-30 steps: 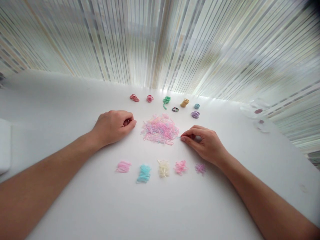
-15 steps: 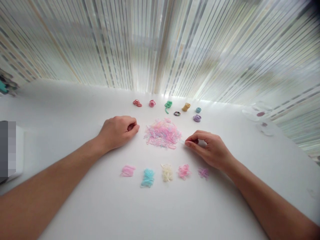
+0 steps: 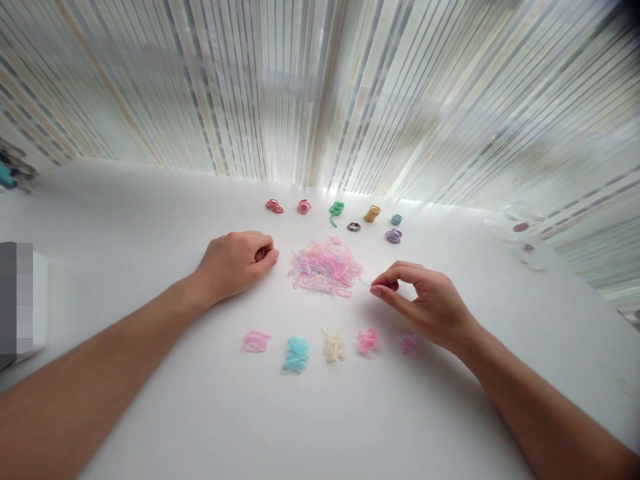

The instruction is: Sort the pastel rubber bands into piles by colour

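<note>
A loose heap of small pastel rubber bands, mostly pink with some pale blue and yellow, lies between my hands. My right hand is at the heap's right edge, thumb and forefinger pinching a thin pale blue rubber band. My left hand rests on the table left of the heap, curled into a loose fist with nothing visible in it. Nearer me lie sorted piles: pink bands, turquoise bands, cream bands, deeper pink bands and a few purple bands.
Along the back of the white table sit coiled items: red, pink, green, yellow, blue and purple. A dark beaded ring lies among them. A striped curtain hangs behind.
My right hand has shifted very slightly, still pinching the pale blue band at the heap's edge. My left hand has stayed still.
</note>
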The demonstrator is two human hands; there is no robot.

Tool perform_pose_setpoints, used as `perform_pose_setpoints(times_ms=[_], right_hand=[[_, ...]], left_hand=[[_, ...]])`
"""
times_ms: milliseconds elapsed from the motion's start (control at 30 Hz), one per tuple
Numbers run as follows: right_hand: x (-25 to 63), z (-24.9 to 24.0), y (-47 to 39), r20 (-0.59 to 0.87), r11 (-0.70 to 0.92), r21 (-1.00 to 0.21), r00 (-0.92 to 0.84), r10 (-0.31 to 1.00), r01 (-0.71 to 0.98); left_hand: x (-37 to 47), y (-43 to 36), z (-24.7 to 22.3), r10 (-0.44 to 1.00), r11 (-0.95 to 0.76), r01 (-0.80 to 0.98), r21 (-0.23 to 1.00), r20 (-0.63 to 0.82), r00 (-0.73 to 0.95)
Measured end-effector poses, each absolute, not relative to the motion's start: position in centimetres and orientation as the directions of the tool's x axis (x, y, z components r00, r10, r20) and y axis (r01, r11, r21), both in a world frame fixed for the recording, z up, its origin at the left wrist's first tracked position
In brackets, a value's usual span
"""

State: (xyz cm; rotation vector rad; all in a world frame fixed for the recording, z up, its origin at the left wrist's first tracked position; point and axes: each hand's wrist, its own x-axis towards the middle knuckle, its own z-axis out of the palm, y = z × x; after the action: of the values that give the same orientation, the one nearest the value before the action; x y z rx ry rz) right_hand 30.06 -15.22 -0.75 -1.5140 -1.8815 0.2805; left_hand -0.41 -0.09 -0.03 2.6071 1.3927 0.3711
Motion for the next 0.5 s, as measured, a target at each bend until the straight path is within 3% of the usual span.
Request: perform_pose_setpoints(times_ms=[500], right_hand=[[27.5, 0.2, -16.5, 0.480, 0.465, -0.475, -0.223, 0.849, 0.747]], left_hand=[[-0.4, 0.0, -0.6, 0.831, -0.556, 0.779, 0.288, 0.163, 0.533]])
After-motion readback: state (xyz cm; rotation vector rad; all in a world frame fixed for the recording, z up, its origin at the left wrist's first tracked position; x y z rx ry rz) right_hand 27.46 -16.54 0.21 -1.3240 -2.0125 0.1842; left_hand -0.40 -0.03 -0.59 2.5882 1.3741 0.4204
